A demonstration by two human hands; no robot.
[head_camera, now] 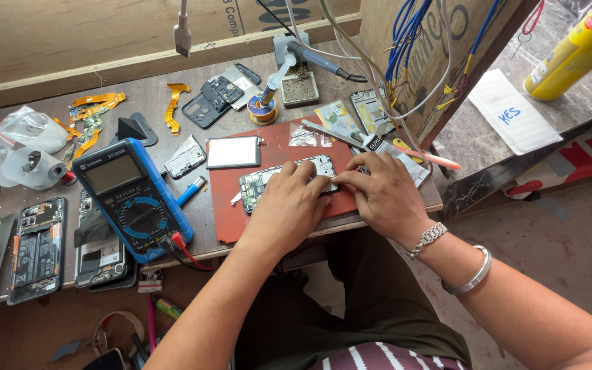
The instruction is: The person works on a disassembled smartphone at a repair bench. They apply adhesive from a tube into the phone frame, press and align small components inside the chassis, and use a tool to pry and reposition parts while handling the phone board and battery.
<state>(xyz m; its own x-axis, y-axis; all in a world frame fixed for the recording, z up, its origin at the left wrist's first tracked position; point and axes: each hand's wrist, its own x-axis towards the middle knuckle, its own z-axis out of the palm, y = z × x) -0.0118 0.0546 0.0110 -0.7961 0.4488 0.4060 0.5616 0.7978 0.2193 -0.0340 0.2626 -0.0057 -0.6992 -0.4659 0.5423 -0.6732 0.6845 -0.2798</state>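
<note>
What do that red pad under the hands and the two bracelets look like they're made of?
The red mat looks like matte rubber or silicone: flat, dull, no glare. The link bracelet and plain bangle on the right hand look like polished metal, silvery and shiny.

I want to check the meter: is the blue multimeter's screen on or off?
Off, apparently: the blue multimeter lies face up and its screen looks blank grey.

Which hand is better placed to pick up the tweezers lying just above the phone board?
Probably the right hand. It rests at the right end of the phone board, just below the tweezers. The left hand sits lower and further left, pressing on the board.
</note>
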